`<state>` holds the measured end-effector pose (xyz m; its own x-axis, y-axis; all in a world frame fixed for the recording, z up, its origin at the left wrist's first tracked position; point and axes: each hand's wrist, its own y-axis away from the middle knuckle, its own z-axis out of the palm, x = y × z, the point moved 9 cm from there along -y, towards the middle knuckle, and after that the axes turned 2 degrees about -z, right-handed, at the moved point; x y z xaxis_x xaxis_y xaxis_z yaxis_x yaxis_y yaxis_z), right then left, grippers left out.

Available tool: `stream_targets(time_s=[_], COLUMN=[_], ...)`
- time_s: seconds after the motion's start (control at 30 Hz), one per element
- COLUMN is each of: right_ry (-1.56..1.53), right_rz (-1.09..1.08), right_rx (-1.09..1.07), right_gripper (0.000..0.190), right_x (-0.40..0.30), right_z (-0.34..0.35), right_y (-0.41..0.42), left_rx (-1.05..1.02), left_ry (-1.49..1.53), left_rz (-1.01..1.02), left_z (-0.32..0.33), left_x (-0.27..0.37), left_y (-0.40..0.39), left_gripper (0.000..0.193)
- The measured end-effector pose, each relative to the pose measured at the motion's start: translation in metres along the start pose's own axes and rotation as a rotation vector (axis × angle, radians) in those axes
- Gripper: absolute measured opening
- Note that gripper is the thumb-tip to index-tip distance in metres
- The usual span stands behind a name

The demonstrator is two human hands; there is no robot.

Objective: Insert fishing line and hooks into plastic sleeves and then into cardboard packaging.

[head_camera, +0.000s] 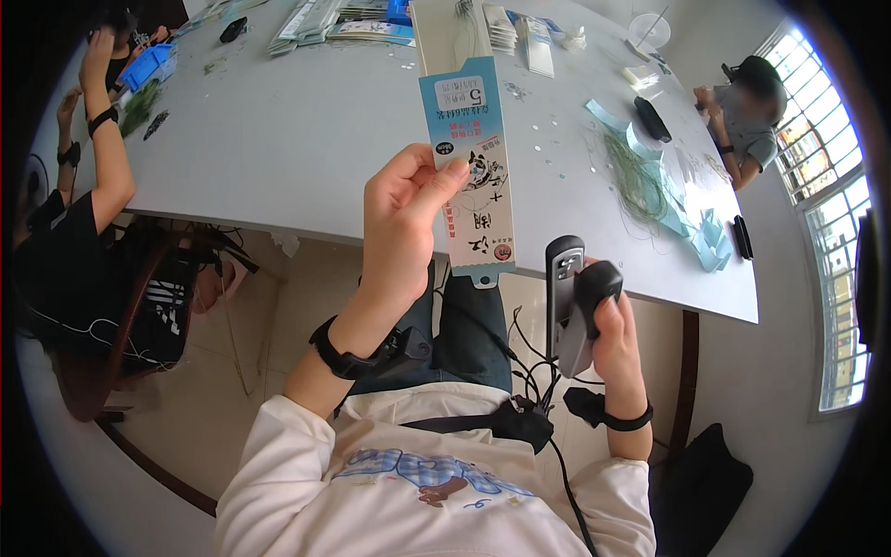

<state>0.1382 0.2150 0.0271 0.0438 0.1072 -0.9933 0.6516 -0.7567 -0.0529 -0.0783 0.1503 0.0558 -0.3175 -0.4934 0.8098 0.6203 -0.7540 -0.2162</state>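
Note:
Between thumb and fingers, my left hand (pixel 411 209) holds a long, narrow printed card package (pixel 480 230) upright over the table edge. Its blue-and-white sleeve bears writing and a picture, and a pale card with thin dark strands (pixel 470 28) sticks out at the far end. To the right and a little nearer my body, my right hand (pixel 616 334) grips a black and grey stapler (pixel 585 313). The stapler is apart from the package.
On the grey-white table (pixel 278 139), stacks of card packages (pixel 306 24) lie at the back. Green line (pixel 633 181) rests on blue paper (pixel 713 240) at right, near a black case (pixel 652 120). Co-workers sit left and right (pixel 752 111). Cables (pixel 536 376) hang beside my legs.

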Motion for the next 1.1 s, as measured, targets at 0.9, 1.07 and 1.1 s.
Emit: stream_targets(time_s=[0.9,1.07,1.1], right_ry=[-0.248,-0.244,-0.249], right_rz=[-0.097,-0.074,-0.075], right_rx=[-0.252,-0.259,-0.252], right_gripper=[0.075,0.075,0.074], right_x=[-0.006,-0.004,-0.004], right_z=[0.089,0.09,0.09], right_y=[0.004,0.005,0.005], left_rx=[-0.033,-0.039,-0.039], left_ry=[-0.047,-0.029,-0.029], left_rz=[0.304,0.319,0.318], left_z=[0.004,0.002,0.002], left_x=[0.037,0.039,0.038], left_y=[0.041,0.04,0.04], left_gripper=[0.01,0.009,0.009])
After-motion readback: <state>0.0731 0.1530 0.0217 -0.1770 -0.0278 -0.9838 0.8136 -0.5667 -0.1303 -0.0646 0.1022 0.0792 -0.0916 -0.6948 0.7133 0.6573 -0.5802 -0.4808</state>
